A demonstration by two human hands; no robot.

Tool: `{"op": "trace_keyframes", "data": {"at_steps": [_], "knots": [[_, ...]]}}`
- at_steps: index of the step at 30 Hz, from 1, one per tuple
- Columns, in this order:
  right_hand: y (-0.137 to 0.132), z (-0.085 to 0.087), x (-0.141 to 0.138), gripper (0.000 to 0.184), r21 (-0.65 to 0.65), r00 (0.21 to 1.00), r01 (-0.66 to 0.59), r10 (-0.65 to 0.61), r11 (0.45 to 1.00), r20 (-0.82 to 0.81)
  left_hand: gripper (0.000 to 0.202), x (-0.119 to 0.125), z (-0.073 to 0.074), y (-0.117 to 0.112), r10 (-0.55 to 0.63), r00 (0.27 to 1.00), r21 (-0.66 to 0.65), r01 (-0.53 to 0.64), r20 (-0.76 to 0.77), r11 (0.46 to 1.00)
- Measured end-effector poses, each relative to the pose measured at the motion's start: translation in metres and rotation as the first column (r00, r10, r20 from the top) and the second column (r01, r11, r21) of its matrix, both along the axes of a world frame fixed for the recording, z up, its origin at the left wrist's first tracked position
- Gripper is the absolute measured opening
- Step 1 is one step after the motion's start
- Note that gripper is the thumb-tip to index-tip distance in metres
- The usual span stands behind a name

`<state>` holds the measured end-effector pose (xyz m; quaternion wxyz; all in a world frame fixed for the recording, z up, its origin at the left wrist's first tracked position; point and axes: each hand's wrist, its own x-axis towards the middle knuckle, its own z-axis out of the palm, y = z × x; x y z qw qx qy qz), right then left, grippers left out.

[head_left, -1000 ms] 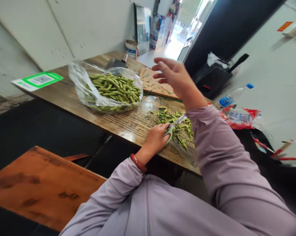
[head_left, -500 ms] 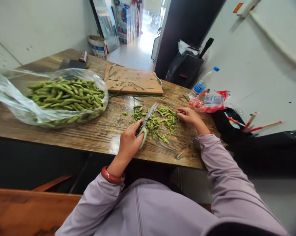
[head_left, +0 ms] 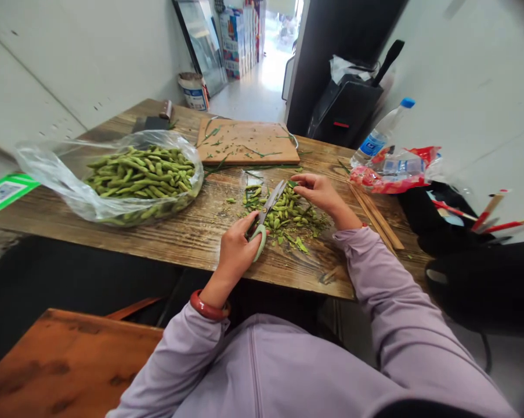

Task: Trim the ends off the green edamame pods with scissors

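My left hand [head_left: 238, 244] is closed round the pale green handles of a pair of scissors [head_left: 268, 206], whose blades point away from me over the pile. Beneath and beside the blades lie loose green soybean pods [head_left: 283, 215] with trimmed scraps among them. Over the far right side of this pile is my right hand [head_left: 316, 193], fingers bent together. Something small and green shows at its fingertips, too small to name. Left of the pile, a clear plastic bag [head_left: 55, 168] lies open, holding many more pods [head_left: 144, 168].
A wooden cutting board [head_left: 248, 139] with green scraps lies behind the pile, a cleaver [head_left: 151, 122] to its left. At the right are a water bottle [head_left: 375, 136], red-and-clear plastic packaging [head_left: 390, 171] and wooden strips [head_left: 375, 215]. An orange-brown wooden seat [head_left: 79, 360] stands lower left.
My right hand has moved left and away from me, from the pile's right edge to its far side. The left hand keeps the scissors over the pods. The view has shifted, showing the wooden strips.
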<state>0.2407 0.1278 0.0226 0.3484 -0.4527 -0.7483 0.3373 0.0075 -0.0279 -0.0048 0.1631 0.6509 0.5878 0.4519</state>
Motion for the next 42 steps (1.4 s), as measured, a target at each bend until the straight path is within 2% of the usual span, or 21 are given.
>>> {"op": "trace_keyframes", "data": {"at_steps": [3, 5, 7, 8, 10, 12, 14, 18, 21, 25, 30, 33, 38, 42], "knots": [[0.001, 0.010, 0.012, 0.035, -0.087, 0.991, -0.129, 0.131, 0.988, 0.009, 0.043, -0.001, 0.000, -0.001, -0.008, 1.000, 0.004, 0.008, 0.005, 1.000], [0.001, 0.016, 0.018, 0.032, -0.173, 0.963, -0.260, 0.269, 0.950, 0.031, 0.044, -0.001, 0.001, -0.001, -0.012, 1.000, 0.005, 0.012, 0.006, 1.000], [0.005, 0.020, 0.022, 0.029, -0.191, 0.947, -0.305, 0.319, 0.933, 0.046, 0.044, -0.001, 0.001, -0.002, -0.013, 1.000, 0.001, 0.013, 0.007, 1.000], [0.009, 0.022, 0.022, 0.028, -0.165, 0.956, -0.274, 0.287, 0.947, 0.056, 0.044, -0.001, 0.002, -0.002, -0.014, 1.000, -0.004, 0.014, 0.008, 1.000], [0.021, 0.023, 0.022, 0.028, -0.064, 0.986, -0.130, 0.136, 0.989, 0.099, 0.045, -0.001, 0.003, -0.002, -0.013, 1.000, -0.013, 0.013, 0.011, 1.000], [0.034, 0.020, 0.019, 0.030, 0.032, 0.980, -0.013, 0.007, 0.999, 0.198, 0.045, -0.002, 0.004, -0.002, -0.009, 1.000, -0.026, 0.009, 0.013, 1.000], [0.043, 0.012, 0.014, 0.030, 0.103, 0.946, 0.023, -0.055, 0.994, 0.320, 0.045, -0.002, 0.004, -0.002, -0.006, 1.000, -0.035, 0.006, 0.010, 0.999], [0.045, -0.006, 0.002, 0.032, 0.224, 0.848, 0.016, -0.132, 0.974, 0.514, 0.046, -0.002, 0.006, -0.004, -0.013, 1.000, -0.042, 0.012, -0.006, 0.999], [0.037, -0.011, -0.003, 0.031, 0.236, 0.793, -0.056, -0.100, 0.970, 0.601, 0.045, -0.001, 0.007, -0.005, -0.001, 1.000, -0.048, 0.000, -0.018, 0.999], [0.029, -0.011, -0.005, 0.025, 0.229, 0.770, -0.124, -0.052, 0.965, 0.636, 0.045, -0.002, 0.008, -0.004, 0.001, 1.000, -0.038, -0.003, -0.031, 0.999], [0.026, -0.014, -0.004, 0.024, 0.244, 0.858, -0.069, -0.067, 0.967, 0.510, 0.045, -0.002, 0.006, -0.002, 0.013, 1.000, -0.029, -0.014, -0.021, 0.999], [0.021, -0.010, -0.003, 0.026, 0.178, 0.913, -0.083, 0.003, 0.980, 0.409, 0.045, -0.001, 0.004, -0.002, 0.017, 1.000, -0.029, -0.017, -0.010, 0.999], [0.000, -0.004, -0.003, 0.033, -0.007, 0.958, -0.157, 0.154, 0.988, 0.241, 0.045, 0.000, 0.003, -0.001, 0.024, 1.000, -0.043, -0.024, 0.002, 0.999], [-0.014, -0.008, -0.002, 0.034, -0.261, 0.987, -0.163, 0.157, 0.952, -0.041, 0.045, 0.000, 0.003, -0.001, 0.035, 0.999, -0.044, -0.035, -0.010, 0.998]]}}
